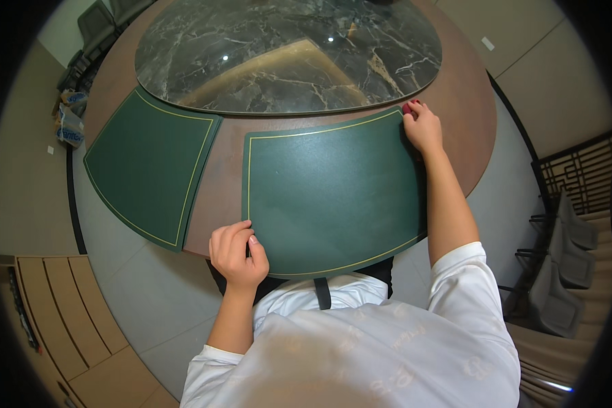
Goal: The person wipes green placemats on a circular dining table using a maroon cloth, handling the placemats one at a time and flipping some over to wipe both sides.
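A green placemat (pixel 333 197) with a thin gold border line lies before me on the table, its near edge reaching past the tabletop toward my body. My left hand (pixel 238 257) is closed at the mat's lower left edge, with curled fingers and thumb on the border. Beyond the far right corner, my right hand (pixel 423 126) closes round a small dark red thing (pixel 411 107), mostly hidden by the fingers, so its kind cannot be made out. A second green placemat (pixel 146 166) rests on the left part of the table, apart from both hands.
A dark marble turntable (pixel 292 61) with white veins covers the middle of the round brown wooden table (pixel 466 129). Grey chairs (pixel 551 299) line the right side. On the left are a wooden cabinet (pixel 68 306) and plastic bags (pixel 70 122) on the floor.
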Tool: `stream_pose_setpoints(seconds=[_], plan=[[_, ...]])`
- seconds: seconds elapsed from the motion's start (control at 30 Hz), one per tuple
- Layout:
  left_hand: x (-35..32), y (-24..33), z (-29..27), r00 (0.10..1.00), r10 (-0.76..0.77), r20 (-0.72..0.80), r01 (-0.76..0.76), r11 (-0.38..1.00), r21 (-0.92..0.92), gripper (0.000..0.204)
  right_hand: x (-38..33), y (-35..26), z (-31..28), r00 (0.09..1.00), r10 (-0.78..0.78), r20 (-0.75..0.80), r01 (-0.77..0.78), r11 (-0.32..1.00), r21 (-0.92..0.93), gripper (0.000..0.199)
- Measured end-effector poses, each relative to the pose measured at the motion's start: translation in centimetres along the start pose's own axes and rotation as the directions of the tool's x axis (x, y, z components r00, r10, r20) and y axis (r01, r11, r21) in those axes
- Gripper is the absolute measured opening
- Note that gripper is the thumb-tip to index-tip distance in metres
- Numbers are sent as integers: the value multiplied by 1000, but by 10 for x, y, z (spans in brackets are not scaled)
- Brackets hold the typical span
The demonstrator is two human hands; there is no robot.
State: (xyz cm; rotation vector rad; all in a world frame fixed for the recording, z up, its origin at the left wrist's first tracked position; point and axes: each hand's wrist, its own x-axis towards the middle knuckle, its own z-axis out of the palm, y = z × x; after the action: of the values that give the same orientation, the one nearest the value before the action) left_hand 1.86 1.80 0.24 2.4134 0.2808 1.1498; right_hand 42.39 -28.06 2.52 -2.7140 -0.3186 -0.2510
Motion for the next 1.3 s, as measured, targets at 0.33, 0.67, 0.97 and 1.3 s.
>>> stream_pose_setpoints(seconds=[0.33, 0.67, 0.97, 1.3], plan=[[-1, 3, 1, 1000, -2, -15, 2, 1000, 6, 10, -40, -55, 6, 973, -232, 11, 227, 960, 166, 50], [-3, -1, -4, 997, 7, -78, -4, 1000, 29, 34, -195, -269, 44, 603, -798, 4, 669, 508, 543, 30], [-34, -25, -17, 986, -161, -39, 155, 981, -119, 51, -240, -264, 53, 647, -761, -51, 697, 563, 444, 47], [-33, -31, -8, 995, 102, -11, -97, 971, 219, 59, -120, 9, -39, 992, -20, -124, 39, 988, 149, 48]])
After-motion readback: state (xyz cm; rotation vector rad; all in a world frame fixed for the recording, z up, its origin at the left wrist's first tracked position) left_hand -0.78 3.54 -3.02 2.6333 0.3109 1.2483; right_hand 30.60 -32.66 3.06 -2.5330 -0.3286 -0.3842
